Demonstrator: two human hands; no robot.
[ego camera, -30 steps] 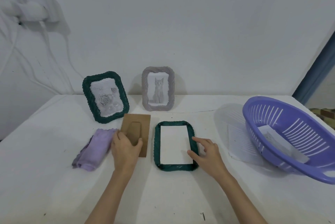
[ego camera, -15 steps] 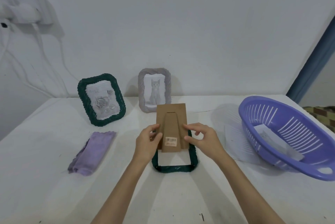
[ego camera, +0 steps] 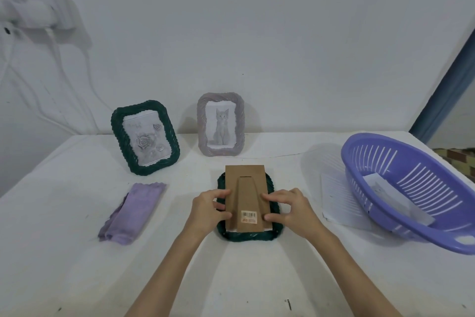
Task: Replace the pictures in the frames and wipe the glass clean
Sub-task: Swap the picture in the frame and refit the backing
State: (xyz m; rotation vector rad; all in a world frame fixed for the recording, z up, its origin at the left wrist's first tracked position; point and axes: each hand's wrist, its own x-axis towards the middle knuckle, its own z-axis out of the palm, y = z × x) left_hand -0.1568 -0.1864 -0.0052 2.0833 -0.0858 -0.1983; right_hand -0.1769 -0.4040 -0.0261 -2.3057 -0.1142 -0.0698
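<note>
Spread across a white table, from largest to smallest: a purple slotted basket at right holding paper, and two upright frames at the back, a green frame with a rose picture and a grey frame with a cat picture. Centre, a green face-down frame lies flat under a brown backing board. Left hand and right hand pinch the board's two side edges. A folded lilac cloth lies left.
</note>
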